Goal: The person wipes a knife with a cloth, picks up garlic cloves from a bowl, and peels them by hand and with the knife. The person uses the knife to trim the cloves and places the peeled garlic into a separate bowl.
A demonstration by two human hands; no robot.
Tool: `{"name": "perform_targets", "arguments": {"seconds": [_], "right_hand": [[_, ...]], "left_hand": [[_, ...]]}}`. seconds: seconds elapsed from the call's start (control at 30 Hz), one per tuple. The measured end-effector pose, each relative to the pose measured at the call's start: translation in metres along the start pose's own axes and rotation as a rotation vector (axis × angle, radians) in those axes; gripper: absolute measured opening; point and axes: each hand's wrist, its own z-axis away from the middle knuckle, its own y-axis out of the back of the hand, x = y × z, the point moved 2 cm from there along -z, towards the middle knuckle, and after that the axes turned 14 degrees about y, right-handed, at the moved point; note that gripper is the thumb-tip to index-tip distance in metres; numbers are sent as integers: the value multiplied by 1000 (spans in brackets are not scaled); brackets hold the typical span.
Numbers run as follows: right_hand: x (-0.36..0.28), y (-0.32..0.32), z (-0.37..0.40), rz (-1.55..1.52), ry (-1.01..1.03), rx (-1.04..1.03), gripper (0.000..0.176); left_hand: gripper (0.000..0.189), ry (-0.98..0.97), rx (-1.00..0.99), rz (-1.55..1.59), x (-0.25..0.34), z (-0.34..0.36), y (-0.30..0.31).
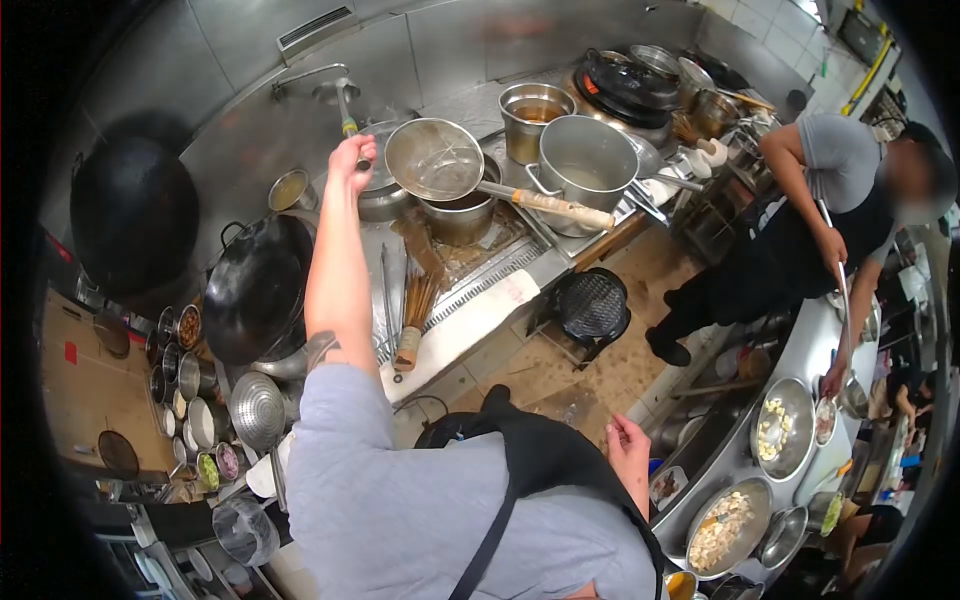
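My left hand (350, 160) reaches out to the back of the range, its fingers wrapped round the handle of a ladle (347, 122). The ladle's far end overlaps the bent tap pipe (312, 72) in this view. Just right of that hand, a round mesh strainer (434, 160) with a wrapped handle lies across a pot (460, 222). Low at my right side hangs my right hand (628, 455), empty, its fingers loosely bent and slightly apart. Close by it is the edge of the counter (672, 535).
A black wok (258, 290) sits left of my arm; a bamboo brush (418, 310) lies nearer me. Large pots (588, 165) stand at right. A black stool (590, 305) is on the floor. A co-worker (800, 220) works beside the counter with food bowls (730, 530).
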Motion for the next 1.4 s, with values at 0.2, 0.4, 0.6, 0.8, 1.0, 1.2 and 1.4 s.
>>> {"name": "perform_targets", "arguments": {"seconds": [0.2,0.4,0.6,0.8,1.0,1.2,1.4], "right_hand": [[-7,-8,-7,8,105,-50,29],[0,12,-3,171,227,-169,25],[1,34,17,40,208,-80,22],[12,100,62,25,175,51,25],[21,195,131,99,11,619,27],[80,235,198,448,-340,1014,17],[120,233,202,486,-743,869,21]], "left_hand": [[12,-84,299,-204,-185,161,-29],[8,109,327,-558,-362,269,69],[13,300,324,-507,-423,271,142],[16,711,200,-795,-414,241,158],[19,891,174,-1374,-431,226,97],[20,399,-283,-2095,-460,189,11],[25,21,-1205,-1814,-532,235,-225]]}}
